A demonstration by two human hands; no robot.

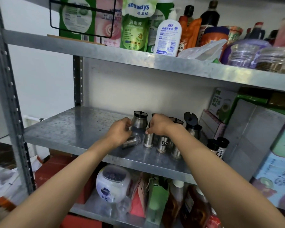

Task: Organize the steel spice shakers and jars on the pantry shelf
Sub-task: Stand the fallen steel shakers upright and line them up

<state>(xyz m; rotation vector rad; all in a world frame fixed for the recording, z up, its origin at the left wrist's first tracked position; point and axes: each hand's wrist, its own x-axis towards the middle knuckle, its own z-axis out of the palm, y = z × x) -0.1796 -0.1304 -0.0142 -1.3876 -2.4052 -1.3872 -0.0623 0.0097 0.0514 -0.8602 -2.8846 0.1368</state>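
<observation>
So the middle shelf [69, 127] has loads of bare metal on its left half, right out to the front lip; the right side is boxed in by stacked cartons [247, 129], and the upper shelf [138, 58] hangs over everything; that one is crammed with a seaways refill pouch [136, 25], a white pump bottle [169, 37] and dark sauce bottles [207, 18].

The steel stuff is bunched mid-shelf; at the back a steel jar with a black lid [139, 120], and further right another jar with its lid flipped open [193, 124]; up front a row of upright steel shakers [162, 144], then two black-capped spice bottles [218, 146] near the edge, just beside the cartons.

The left hand [119, 131] has curled fingers over a tipped-over shaker [132, 142] lying on its side; whether it's actually gripping it, can't tell, it's blurry; the right hand [158, 125] is curled down onto the top of the leftmost upright shaker [148, 140], pinching its cap; both arms cross the front lip.
</observation>
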